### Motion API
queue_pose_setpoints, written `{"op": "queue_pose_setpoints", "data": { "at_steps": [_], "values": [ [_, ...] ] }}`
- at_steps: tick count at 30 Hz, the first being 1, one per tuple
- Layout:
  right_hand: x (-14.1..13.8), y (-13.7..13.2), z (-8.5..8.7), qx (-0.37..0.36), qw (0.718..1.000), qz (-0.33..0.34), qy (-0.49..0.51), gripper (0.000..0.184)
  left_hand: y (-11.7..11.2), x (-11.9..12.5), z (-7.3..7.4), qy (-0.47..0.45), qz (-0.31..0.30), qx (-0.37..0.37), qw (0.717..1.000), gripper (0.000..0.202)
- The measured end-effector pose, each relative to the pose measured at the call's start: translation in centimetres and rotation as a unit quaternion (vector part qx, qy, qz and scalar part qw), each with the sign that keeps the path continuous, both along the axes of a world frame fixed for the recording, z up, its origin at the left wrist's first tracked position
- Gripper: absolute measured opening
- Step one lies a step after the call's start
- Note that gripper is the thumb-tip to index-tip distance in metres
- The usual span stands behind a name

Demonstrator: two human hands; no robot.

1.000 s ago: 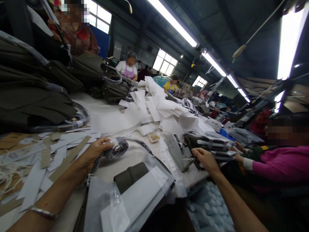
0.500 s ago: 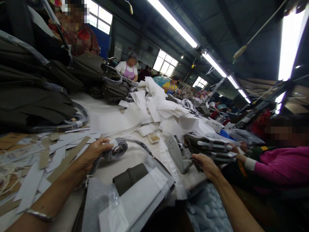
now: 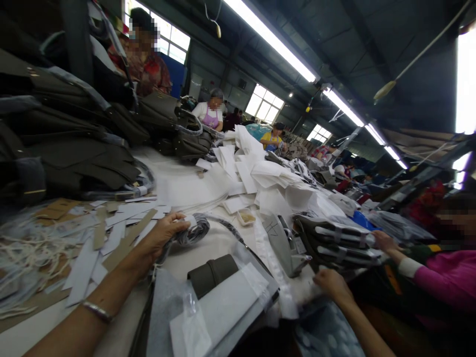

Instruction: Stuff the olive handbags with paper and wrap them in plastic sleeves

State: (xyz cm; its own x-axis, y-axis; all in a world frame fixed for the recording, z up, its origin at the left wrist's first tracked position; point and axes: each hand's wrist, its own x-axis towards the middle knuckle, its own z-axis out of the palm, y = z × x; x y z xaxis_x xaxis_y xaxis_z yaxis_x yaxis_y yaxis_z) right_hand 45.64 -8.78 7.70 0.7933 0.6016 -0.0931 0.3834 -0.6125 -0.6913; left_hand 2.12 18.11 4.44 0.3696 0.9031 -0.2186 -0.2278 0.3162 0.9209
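My left hand [image 3: 167, 233] is closed on a coiled strap [image 3: 195, 229] in dark plastic wrapping, with a white piece at its fingertips. From the coil the strap arcs right to a dark olive bag [image 3: 213, 272] lying in front of me, partly covered by white paper [image 3: 223, 302] and clear plastic. Just right of the bag stands a grey tape dispenser [image 3: 280, 243] with a hand-drawn mark. My right hand [image 3: 330, 285] is beside its lower right end, fingers curled together. Whatever they may pinch is too small or blurred to make out.
White paper sheets [image 3: 260, 173] heap up behind the dispenser, near a small dish [image 3: 246, 217]. Card strips [image 3: 122, 233] and tangled cords [image 3: 37, 258] lie at left below stacked olive bags [image 3: 67, 148]. At right, a co-worker in a pink sleeve [image 3: 442, 277] touches wrapped bags [image 3: 334, 238].
My right hand has moved from the dispenser's end down and toward me, its fingers more curled. My left hand still grips the coiled strap. The whole view has shifted slightly.
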Motion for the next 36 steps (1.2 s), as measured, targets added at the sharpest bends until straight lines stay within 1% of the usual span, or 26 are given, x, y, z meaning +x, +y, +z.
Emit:
{"op": "queue_pose_setpoints", "data": {
  "at_steps": [1,2,3,5,7,8,10,11,13,14,15,16,17,18,20,24,28,32,34,36],
  "values": [
    [-0.3,-0.3,0.0,-0.007,1.0,0.007,-0.005,0.025,-0.1,0.0,0.0,-0.003,0.001,0.006,1.0,0.047],
    [-0.7,-0.5,0.1,-0.006,1.0,0.015,-0.001,0.022,-0.2,-0.1,0.0,-0.003,0.004,0.013,1.0,0.046],
    [-1.2,-0.5,0.2,0.011,1.0,0.017,0.01,0.021,-0.3,0.0,-0.1,-0.002,0.008,0.021,1.0,0.044],
    [-2.8,0.2,0.8,0.088,0.994,0.002,0.057,0.032,-0.3,0.1,-0.3,0.002,0.018,0.036,0.999,0.041],
    [-5.6,2.0,1.8,0.143,0.985,0.007,0.092,0.046,-0.3,0.2,-0.5,0.008,0.025,0.051,0.998,0.039],
    [-7.5,3.2,2.5,0.153,0.983,0.03,0.098,0.05,-0.3,0.3,-0.6,0.011,0.027,0.058,0.998,0.039],
    [-12.3,6.3,3.8,0.179,0.972,0.115,0.098,0.05,-0.4,0.5,-0.8,0.013,0.028,0.071,0.997,0.038],
    [-15.0,8.0,4.3,0.196,0.959,0.168,0.118,0.048,-0.4,0.6,-0.9,0.013,0.027,0.077,0.997,0.038],
    [-20.2,11.3,4.8,0.216,0.92,0.279,0.173,0.048,-0.5,0.7,-1.0,0.01,0.022,0.087,0.996,0.038],
    [-22.5,12.8,4.8,0.212,0.9,0.324,0.203,0.059,-0.5,0.7,-1.1,0.008,0.019,0.091,0.996,0.039],
    [-24.5,14.1,4.7,0.213,0.883,0.352,0.227,0.069,-0.5,0.7,-1.2,0.005,0.016,0.094,0.995,0.039],
    [-26.1,15.2,4.4,0.218,0.872,0.366,0.243,0.076,-0.5,0.7,-1.2,0.002,0.014,0.098,0.995,0.039],
    [-27.2,16.2,4.0,0.222,0.866,0.372,0.251,0.08,-0.5,0.7,-1.3,-0.001,0.012,0.102,0.995,0.038],
    [-28.1,17.0,3.6,0.229,0.864,0.372,0.252,0.08,-0.5,0.7,-1.3,-0.003,0.011,0.106,0.994,0.037],
    [-28.8,18.2,2.6,0.236,0.868,0.365,0.238,0.074,-0.6,0.7,-1.3,-0.008,0.008,0.112,0.994,0.036],
    [-28.5,19.5,0.6,0.231,0.887,0.351,0.19,0.062,-0.5,0.8,-1.5,-0.018,0.005,0.114,0.993,0.036],
    [-28.1,20.1,-1.0,0.21,0.902,0.342,0.158,0.061,-0.5,1.0,-1.7,-0.021,0.01,0.11,0.994,0.04],
    [-28.0,20.5,-1.4,0.204,0.905,0.33,0.173,0.069,-0.6,1.1,-1.7,-0.022,0.01,0.098,0.995,0.039],
    [-27.8,20.6,-1.3,0.192,0.901,0.342,0.187,0.073,-0.7,1.1,-1.5,-0.025,0.005,0.092,0.995,0.037],
    [-27.5,20.7,-1.2,0.173,0.902,0.353,0.18,0.076,-0.8,1.0,-1.2,-0.03,-0.001,0.086,0.996,0.034]
  ]
}}
